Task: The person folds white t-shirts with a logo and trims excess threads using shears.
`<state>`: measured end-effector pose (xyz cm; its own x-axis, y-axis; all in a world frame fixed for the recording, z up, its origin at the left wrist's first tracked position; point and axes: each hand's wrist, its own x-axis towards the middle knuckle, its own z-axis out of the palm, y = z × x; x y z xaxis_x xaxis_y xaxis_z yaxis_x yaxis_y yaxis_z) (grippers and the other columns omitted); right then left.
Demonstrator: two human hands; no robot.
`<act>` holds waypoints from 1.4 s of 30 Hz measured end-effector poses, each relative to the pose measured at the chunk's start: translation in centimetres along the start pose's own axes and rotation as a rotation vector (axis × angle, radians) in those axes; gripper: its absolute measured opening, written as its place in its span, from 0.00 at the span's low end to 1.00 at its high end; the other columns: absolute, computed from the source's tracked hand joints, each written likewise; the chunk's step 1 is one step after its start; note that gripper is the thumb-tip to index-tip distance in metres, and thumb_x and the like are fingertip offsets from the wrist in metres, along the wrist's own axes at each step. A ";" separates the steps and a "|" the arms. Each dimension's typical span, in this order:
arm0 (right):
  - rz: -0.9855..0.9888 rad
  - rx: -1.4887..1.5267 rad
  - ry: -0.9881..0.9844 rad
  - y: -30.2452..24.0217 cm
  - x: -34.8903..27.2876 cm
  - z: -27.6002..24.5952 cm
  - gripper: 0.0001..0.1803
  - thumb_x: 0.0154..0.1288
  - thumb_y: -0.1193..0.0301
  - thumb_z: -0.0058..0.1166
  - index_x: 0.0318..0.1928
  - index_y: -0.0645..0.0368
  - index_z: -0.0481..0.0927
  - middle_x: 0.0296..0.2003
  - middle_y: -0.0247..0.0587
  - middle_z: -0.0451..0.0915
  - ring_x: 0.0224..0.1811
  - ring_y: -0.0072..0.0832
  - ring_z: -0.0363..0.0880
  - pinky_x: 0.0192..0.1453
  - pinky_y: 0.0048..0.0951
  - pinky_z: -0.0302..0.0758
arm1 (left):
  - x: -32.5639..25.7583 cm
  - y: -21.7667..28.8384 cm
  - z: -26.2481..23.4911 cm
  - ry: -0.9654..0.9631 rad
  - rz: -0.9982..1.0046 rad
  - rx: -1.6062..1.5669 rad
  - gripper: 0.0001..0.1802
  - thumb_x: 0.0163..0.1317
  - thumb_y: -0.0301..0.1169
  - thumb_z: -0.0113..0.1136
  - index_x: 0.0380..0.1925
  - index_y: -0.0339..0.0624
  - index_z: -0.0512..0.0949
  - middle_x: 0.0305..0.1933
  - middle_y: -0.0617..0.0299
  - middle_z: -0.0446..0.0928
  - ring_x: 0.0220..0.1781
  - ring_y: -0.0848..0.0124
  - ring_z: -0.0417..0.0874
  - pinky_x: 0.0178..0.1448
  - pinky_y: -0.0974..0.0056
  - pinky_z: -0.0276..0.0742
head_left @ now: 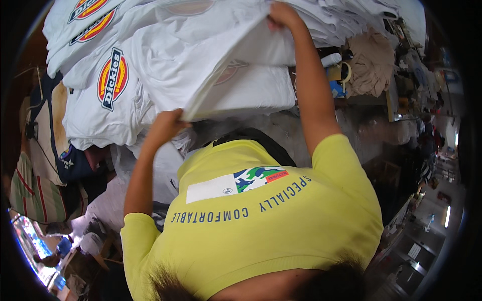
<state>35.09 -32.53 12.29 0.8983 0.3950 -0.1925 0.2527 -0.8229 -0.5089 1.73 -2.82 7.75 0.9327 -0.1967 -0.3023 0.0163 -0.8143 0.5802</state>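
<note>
My left hand [166, 128] is closed on the near edge of a white T-shirt [181, 60]. Further off and to the right, my right hand [287, 16] grips the same shirt by another part of its edge. Between the two hands the cloth is drawn up into a straight, slanting fold. Beneath it lies more white cloth [261, 93], with a faint red print partly covered by the lifted layer. Left of my left hand rests a white T-shirt with a red, yellow and dark blue print [113, 80].
More printed white shirts [88, 15] overlap at the far left, and a heap of white garments [331, 22] lies at the far right. Beside my right forearm are a tape roll [346, 72] and a crumpled beige cloth [370, 62]. Striped cloth [37, 193] hangs at the left.
</note>
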 end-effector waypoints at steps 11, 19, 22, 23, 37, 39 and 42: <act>-0.797 0.409 0.184 -13.9 -8.3 4.8 0.16 0.60 0.66 0.52 0.48 0.58 0.75 0.43 0.43 0.79 0.42 0.34 0.79 0.48 0.32 0.73 | 9.3 12.8 7.8 -0.021 -0.244 -1.620 0.09 0.61 0.34 0.56 0.30 0.45 0.68 0.28 0.67 0.69 0.32 0.75 0.73 0.49 0.64 0.77; 0.506 -0.303 0.465 14.8 -22.7 9.2 0.22 0.52 0.73 0.55 0.50 0.57 0.71 0.43 0.54 0.74 0.47 0.48 0.73 0.50 0.42 0.71 | 9.2 7.3 10.1 0.023 -0.329 -1.449 0.10 0.59 0.31 0.59 0.26 0.45 0.66 0.24 0.68 0.69 0.26 0.77 0.72 0.44 0.69 0.75; 0.576 -0.291 0.420 17.3 -24.8 9.5 0.26 0.53 0.70 0.57 0.54 0.55 0.68 0.44 0.53 0.74 0.48 0.49 0.73 0.49 0.43 0.72 | 9.1 6.6 10.5 0.089 -0.216 -1.403 0.11 0.57 0.27 0.59 0.25 0.46 0.64 0.24 0.68 0.69 0.27 0.77 0.73 0.43 0.70 0.74; 0.544 -0.280 0.428 17.6 -25.2 9.8 0.26 0.53 0.69 0.57 0.55 0.55 0.67 0.43 0.53 0.74 0.47 0.49 0.73 0.48 0.43 0.72 | 9.0 7.3 10.5 0.126 -0.204 -1.426 0.12 0.57 0.26 0.59 0.25 0.45 0.64 0.25 0.68 0.70 0.28 0.77 0.74 0.44 0.70 0.74; 0.110 0.419 0.303 7.8 -26.9 13.6 0.29 0.48 0.73 0.61 0.55 0.52 0.71 0.37 0.45 0.80 0.39 0.35 0.80 0.41 0.29 0.74 | 9.5 7.7 12.2 0.266 -0.025 -1.297 0.23 0.50 0.20 0.60 0.47 0.37 0.66 0.42 0.59 0.75 0.40 0.75 0.76 0.47 0.71 0.72; 0.007 0.368 0.273 6.2 -27.2 15.3 0.29 0.47 0.70 0.64 0.53 0.52 0.73 0.37 0.43 0.80 0.38 0.35 0.80 0.41 0.29 0.74 | 9.6 7.9 12.2 0.277 0.022 -1.317 0.24 0.50 0.20 0.60 0.48 0.38 0.65 0.42 0.59 0.75 0.40 0.75 0.76 0.46 0.71 0.72; -0.072 0.409 0.268 4.9 -27.4 16.9 0.31 0.44 0.64 0.68 0.52 0.50 0.74 0.36 0.41 0.79 0.35 0.34 0.79 0.39 0.30 0.74 | 9.5 8.8 11.9 0.302 0.032 -1.351 0.27 0.50 0.18 0.58 0.51 0.39 0.62 0.42 0.58 0.75 0.39 0.75 0.76 0.45 0.70 0.73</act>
<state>5.59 -40.45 0.90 0.9581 0.2818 0.0509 0.2043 -0.5481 -0.8111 6.44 -18.30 1.01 0.9775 0.0611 -0.2018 0.1645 0.3777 0.9112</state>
